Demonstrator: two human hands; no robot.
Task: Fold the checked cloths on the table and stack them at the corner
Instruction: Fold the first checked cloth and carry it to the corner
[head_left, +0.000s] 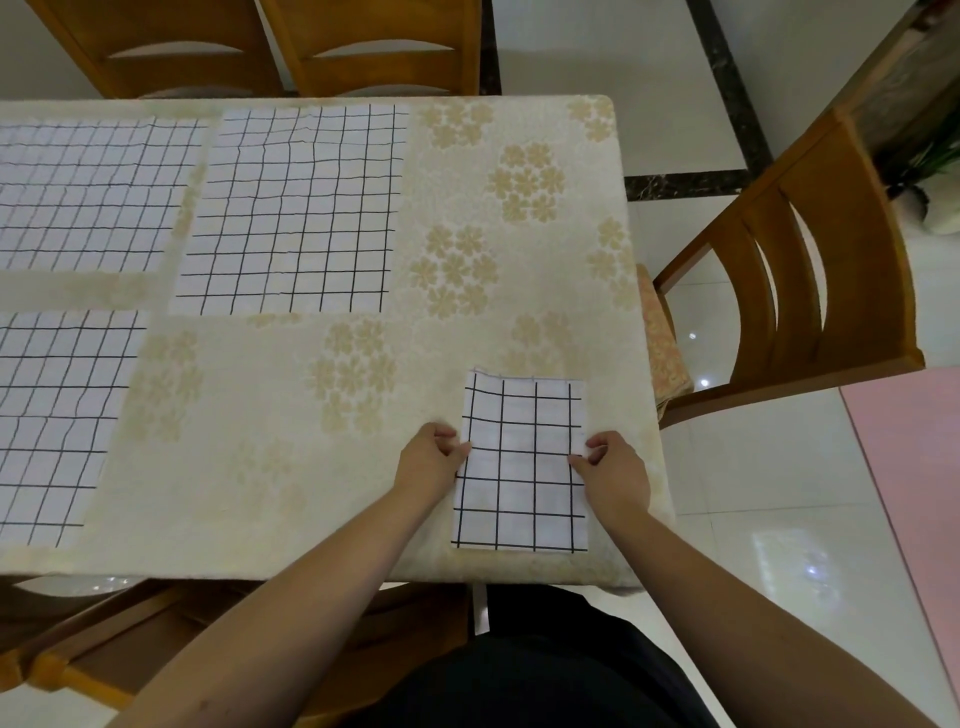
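A folded checked cloth (521, 462) is laid flat near the table's (260, 519) near right corner. Its left edge is pinched by the left hand (431, 460), its right edge by the right hand (613, 467); each grip is closed on the fabric with curled fingers. Three unfolded checked cloths are spread flat: far middle (291, 208), far left (88, 192), near left (57, 415). Wooden chairs (810, 280) are seen around the table.
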